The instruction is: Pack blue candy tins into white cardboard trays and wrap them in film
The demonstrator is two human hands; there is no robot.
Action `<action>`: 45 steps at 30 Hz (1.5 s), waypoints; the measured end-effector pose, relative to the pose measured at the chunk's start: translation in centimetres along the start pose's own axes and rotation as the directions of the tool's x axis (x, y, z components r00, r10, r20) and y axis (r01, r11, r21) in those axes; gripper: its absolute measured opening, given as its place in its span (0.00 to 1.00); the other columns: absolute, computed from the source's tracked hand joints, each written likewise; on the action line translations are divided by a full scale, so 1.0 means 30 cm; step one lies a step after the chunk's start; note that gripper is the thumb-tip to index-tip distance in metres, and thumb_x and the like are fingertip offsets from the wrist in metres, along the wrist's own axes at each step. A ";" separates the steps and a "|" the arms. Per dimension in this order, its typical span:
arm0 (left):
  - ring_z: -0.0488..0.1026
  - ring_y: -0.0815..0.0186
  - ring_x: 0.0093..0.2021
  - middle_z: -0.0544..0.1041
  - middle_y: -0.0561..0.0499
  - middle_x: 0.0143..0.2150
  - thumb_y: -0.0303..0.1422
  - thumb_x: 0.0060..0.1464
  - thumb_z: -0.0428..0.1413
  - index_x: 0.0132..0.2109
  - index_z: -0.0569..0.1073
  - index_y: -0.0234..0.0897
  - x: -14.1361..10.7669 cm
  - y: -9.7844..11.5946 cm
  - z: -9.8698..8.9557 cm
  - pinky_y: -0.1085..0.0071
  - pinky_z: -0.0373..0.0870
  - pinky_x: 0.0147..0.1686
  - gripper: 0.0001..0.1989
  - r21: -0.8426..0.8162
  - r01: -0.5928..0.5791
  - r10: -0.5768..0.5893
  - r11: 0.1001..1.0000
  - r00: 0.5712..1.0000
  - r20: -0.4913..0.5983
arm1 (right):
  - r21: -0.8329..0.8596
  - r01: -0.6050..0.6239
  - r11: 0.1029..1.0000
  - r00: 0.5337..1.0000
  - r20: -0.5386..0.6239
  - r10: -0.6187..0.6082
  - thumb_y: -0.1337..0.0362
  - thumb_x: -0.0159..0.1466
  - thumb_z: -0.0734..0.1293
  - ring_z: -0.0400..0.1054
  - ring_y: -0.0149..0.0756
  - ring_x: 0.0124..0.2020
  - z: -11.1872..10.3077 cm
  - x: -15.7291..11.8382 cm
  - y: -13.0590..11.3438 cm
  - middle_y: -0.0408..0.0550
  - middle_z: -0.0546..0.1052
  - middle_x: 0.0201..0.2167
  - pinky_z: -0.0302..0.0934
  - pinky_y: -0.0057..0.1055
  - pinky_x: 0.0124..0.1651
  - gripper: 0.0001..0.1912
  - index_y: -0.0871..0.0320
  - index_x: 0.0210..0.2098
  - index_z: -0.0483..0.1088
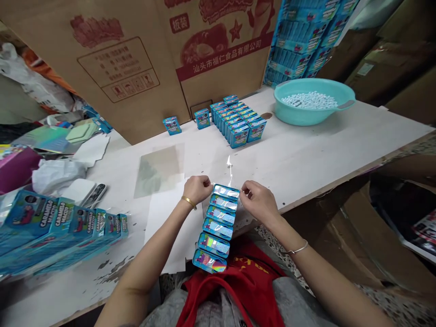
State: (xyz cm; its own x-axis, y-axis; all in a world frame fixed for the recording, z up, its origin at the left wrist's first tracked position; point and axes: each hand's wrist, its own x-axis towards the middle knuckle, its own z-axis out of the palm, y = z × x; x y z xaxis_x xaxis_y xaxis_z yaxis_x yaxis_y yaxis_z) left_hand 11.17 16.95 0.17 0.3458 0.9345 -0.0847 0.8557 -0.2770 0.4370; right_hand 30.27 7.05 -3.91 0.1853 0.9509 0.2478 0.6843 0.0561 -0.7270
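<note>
A row of several blue tins (218,228) runs from between my hands down to the table's front edge, near the red apron. Clear film with bright glints lies at the far end of the row. My left hand (198,188), with a gold bracelet, has its fingers closed at the left corner of the farthest tin. At that tin's right corner, my right hand (259,200) is pinched too. What the fingertips grip looks like thin clear film, too small to make out surely. White paper (166,222) lies left of the row.
Upright blue boxes (238,131) stand grouped beyond my hands, near a large carton (136,68). A turquoise basin (296,113) of white candies is at the back right. Wrapped blue packs (64,227) are at the left. A clear sheet (158,170) lies on the table (316,154).
</note>
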 end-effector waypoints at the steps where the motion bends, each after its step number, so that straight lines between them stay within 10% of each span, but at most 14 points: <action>1: 0.69 0.66 0.27 0.74 0.51 0.23 0.30 0.46 0.55 0.24 0.74 0.37 0.007 0.010 -0.019 0.71 0.59 0.29 0.06 0.050 0.002 -0.004 0.999 0.999 0.038 | 0.000 -0.017 1.000 1.000 0.015 0.017 0.65 0.57 0.62 0.61 0.33 0.25 -0.003 0.009 -0.005 0.43 0.70 0.25 0.51 0.30 0.29 0.05 0.54 0.25 0.62; 5: 0.71 0.64 0.28 0.76 0.49 0.23 0.32 0.51 0.54 0.25 0.76 0.36 0.012 0.041 -0.066 0.71 0.59 0.28 0.10 0.110 0.036 -0.055 0.993 0.982 0.178 | -0.008 -0.004 1.000 1.000 0.025 0.004 0.67 0.58 0.61 0.61 0.35 0.26 0.006 0.026 -0.028 0.44 0.69 0.25 0.51 0.31 0.29 0.07 0.54 0.24 0.60; 11: 0.72 0.61 0.31 0.77 0.43 0.31 0.35 0.62 0.44 0.29 0.75 0.35 -0.067 0.033 -0.039 0.68 0.52 0.27 0.18 0.413 -0.092 0.114 0.906 0.993 -0.029 | -0.084 0.110 0.990 0.993 -0.039 -0.114 0.70 0.63 0.55 0.62 0.38 0.30 0.042 0.004 -0.045 0.49 0.67 0.29 0.52 0.32 0.30 0.09 0.54 0.28 0.60; 19: 0.70 0.64 0.31 0.74 0.47 0.31 0.36 0.62 0.44 0.31 0.71 0.39 -0.168 -0.087 -0.001 0.69 0.56 0.30 0.15 0.285 -0.237 0.243 0.929 0.970 0.016 | -0.206 0.195 0.959 0.979 -0.016 -0.203 0.68 0.66 0.53 0.63 0.37 0.29 0.064 -0.078 -0.060 0.48 0.68 0.28 0.53 0.32 0.30 0.11 0.54 0.29 0.60; 25: 0.72 0.60 0.39 0.75 0.42 0.39 0.37 0.61 0.47 0.38 0.72 0.37 -0.261 -0.120 0.112 0.67 0.62 0.34 0.11 0.202 -0.096 0.086 0.975 0.995 0.057 | -0.342 -0.083 0.936 0.995 0.020 0.095 0.51 0.62 0.61 0.60 0.39 0.20 0.105 -0.214 0.052 0.49 0.70 0.22 0.42 0.34 0.22 0.12 0.51 0.28 0.61; 33: 0.72 0.58 0.33 0.76 0.41 0.34 0.36 0.61 0.46 0.34 0.71 0.37 -0.335 -0.140 0.129 0.65 0.61 0.32 0.13 0.251 -0.130 0.068 0.959 0.969 0.238 | -0.257 0.134 0.957 0.981 0.173 -0.091 0.54 0.64 0.56 0.62 0.40 0.18 0.154 -0.266 0.105 0.48 0.69 0.17 0.42 0.34 0.24 0.16 0.50 0.22 0.60; 45: 0.70 0.63 0.29 0.75 0.48 0.31 0.35 0.63 0.43 0.34 0.69 0.38 -0.603 -0.174 0.036 0.67 0.58 0.30 0.13 0.202 -0.454 0.342 0.868 0.842 0.418 | -0.099 0.432 0.896 0.772 0.555 -0.311 0.71 0.60 0.58 0.66 0.34 0.24 0.011 -0.396 -0.008 0.47 0.74 0.21 0.45 0.33 0.30 0.12 0.58 0.24 0.68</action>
State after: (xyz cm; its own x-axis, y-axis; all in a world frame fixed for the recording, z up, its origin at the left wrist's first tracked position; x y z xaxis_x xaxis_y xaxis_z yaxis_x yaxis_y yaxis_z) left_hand 0.86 1.24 -1.56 0.7448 0.5981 -0.2957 0.6638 -0.7095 0.2368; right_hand 27.66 -4.17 -6.89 -0.4610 0.8853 0.0617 0.7634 0.4311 -0.4811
